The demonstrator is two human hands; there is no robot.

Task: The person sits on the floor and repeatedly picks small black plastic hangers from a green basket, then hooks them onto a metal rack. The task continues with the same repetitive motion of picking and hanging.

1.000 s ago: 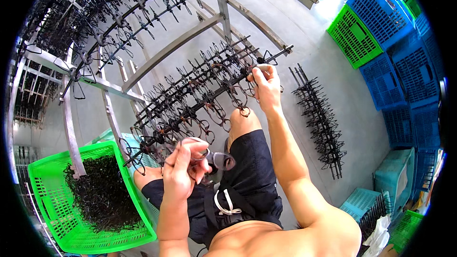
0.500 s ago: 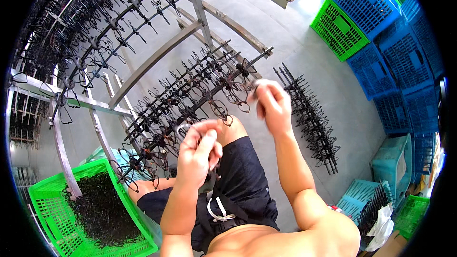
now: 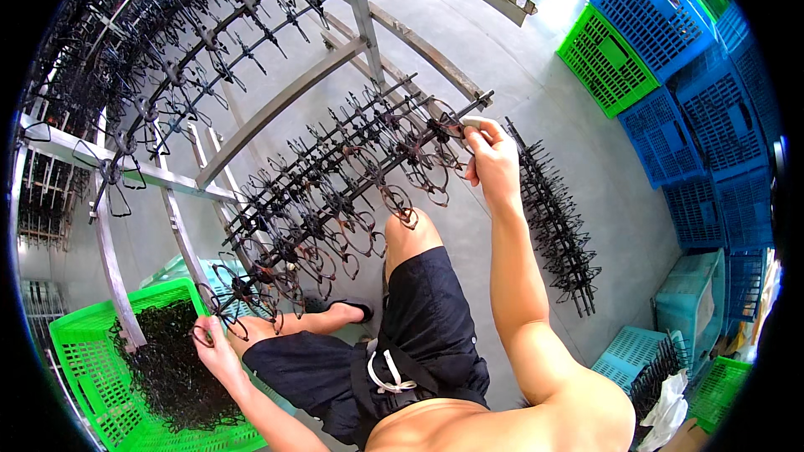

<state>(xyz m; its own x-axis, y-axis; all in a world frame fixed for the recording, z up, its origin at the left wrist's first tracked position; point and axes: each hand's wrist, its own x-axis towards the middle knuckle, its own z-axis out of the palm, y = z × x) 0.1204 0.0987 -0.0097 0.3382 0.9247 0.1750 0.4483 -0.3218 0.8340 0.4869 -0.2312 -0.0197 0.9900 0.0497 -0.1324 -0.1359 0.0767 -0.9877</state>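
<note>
A long dark bar (image 3: pixel 373 169) runs across in front of me, hung with several black wire loops (image 3: pixel 400 208) along its length. At its far right end, my right hand (image 3: pixel 496 163) is closed, thumb and fingers pinching one of the dark wire loops. My left hand (image 3: pixel 219 357) is down at the bar's near left end, its fingers closed on another black wire loop (image 3: pixel 203 335) beside the green crate (image 3: pixel 79 360). That crate holds a heap of small black wire pieces (image 3: pixel 172 377).
Metal frame rails (image 3: pixel 285 105) carry more loaded bars at upper left. Several loaded bars (image 3: pixel 557 226) lie on the floor to the right. Stacked blue crates (image 3: pixel 666 130) and a green crate (image 3: pixel 607 59) line the right side. A light-blue basket (image 3: pixel 632 351) stands at lower right.
My left hand has moved down and left, from above my lap to the bar's near end. My right hand has shifted slightly right and stays by the far end.
</note>
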